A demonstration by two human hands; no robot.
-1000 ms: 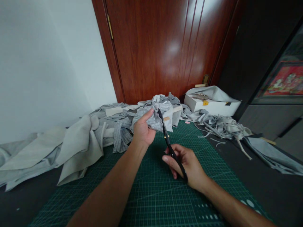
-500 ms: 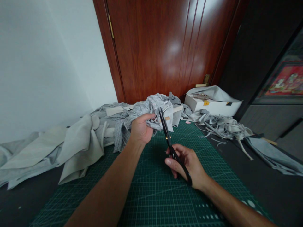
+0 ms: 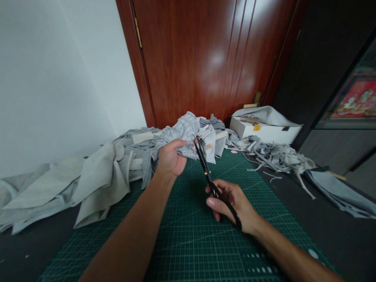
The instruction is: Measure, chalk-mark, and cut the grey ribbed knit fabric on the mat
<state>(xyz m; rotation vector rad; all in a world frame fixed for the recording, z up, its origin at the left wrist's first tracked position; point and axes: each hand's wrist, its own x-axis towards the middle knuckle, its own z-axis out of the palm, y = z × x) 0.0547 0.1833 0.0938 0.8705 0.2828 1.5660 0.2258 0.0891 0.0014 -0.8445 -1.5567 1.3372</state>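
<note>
So, left hand [image 3: 169,159] clenched around a bunched grey cloth [image 3: 183,132], held up off the green mat [image 3: 188,243] toward the far edge, right in front of the scrap heap [image 3: 141,147] by the door [image 3: 205,58]. Right hand [image 3: 232,205] gripping black scissors [image 3: 210,178] through the loops, blades nearly together with the tips right at the cloth's edge, just beside the left thumb. Biggest worry, judging from that: blade tips sitting that near the thumb and fingers, so a snip taken without looking could easily nick skin. Also looks risky cutting into a wad like this, since folded layers hide what's underneath and could give a ragged or off-line cut through more layers than intended. Could slip too, being held in the air with nothing flat behind it, and the cloth could twist away from the blades. As for the cloth itself: light grey with a fine check or grid pattern, soft and crumpled, scrunched into a loose ball with a flap hanging down past the fist. Can't tell how big the piece really is, or whether the blades are already biting into it or only touching. Off to the right, a pile of thin grey strips [image 3: 276,156] next to a white box [image 3: 264,131], well apart from both hands.
</note>
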